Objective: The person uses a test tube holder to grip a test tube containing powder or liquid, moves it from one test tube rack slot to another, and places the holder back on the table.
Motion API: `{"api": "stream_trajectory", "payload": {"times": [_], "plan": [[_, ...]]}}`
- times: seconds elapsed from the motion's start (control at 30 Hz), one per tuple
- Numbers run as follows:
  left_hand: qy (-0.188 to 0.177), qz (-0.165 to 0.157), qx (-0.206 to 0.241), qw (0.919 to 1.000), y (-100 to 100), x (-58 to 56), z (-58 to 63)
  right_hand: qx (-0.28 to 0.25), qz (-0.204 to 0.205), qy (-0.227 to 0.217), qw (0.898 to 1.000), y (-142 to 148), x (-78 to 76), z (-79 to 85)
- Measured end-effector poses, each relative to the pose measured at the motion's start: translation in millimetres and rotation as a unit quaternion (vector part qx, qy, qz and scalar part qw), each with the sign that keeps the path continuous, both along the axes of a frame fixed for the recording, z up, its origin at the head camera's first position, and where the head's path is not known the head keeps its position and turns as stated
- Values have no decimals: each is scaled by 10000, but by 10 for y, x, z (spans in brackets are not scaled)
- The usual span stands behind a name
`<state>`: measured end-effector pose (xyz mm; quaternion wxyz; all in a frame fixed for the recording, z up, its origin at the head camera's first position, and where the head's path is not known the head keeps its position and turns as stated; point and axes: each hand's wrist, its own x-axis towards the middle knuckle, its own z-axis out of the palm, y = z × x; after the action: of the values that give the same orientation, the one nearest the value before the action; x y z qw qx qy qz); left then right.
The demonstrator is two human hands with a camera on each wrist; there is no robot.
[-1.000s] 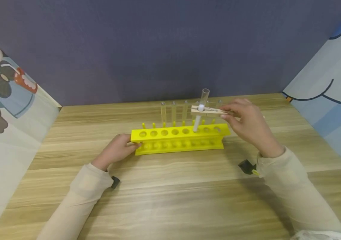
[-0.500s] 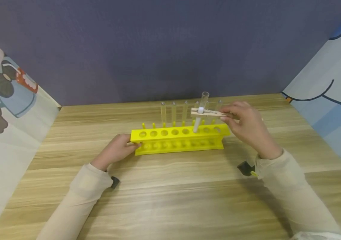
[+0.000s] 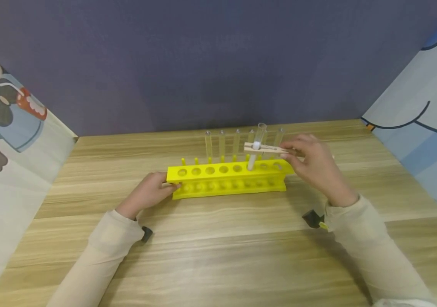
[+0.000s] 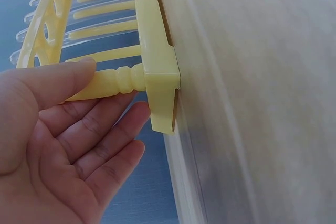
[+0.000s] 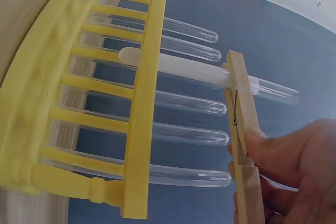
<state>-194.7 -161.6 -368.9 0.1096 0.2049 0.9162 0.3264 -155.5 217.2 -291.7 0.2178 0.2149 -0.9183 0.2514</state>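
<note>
Right wrist view only: the rounded lower end of my white-filled test tube, through a hole in the upper bar of the yellow rack and short of the base. Left wrist view only: my left thumb laid on the rack's end post, fingers behind it. Head view: my whole stance.

Left hand: forearm from lower left, grasping the rack by its left end. Right hand: forearm from lower right, raised beside the rack's right end, thumb and fingers pinching a wooden clip.

Test tube: one, leaning slightly right in the head view; white up to just above the clip, clear beyond to an open rim. Clear tubes: several, rounded ends up, over pegs along the rack's far side. Table: wood-grained, under the rack.
</note>
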Motion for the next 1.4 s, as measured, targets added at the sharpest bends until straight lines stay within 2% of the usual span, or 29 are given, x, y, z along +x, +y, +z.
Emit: {"api": "stream_trajectory", "payload": {"times": [0.53,1.03,1.4], "plan": [[-23,11,-6,10000,9,17,15,97,93,-29,9999,6,-24,-126],[-17,37,-19,10000,7,17,15,207,92,-864,9960,16,-55,-160],[-46,16,48,10000,9,22,25,257,73,-1138,9931,2,-80,-181]]}}
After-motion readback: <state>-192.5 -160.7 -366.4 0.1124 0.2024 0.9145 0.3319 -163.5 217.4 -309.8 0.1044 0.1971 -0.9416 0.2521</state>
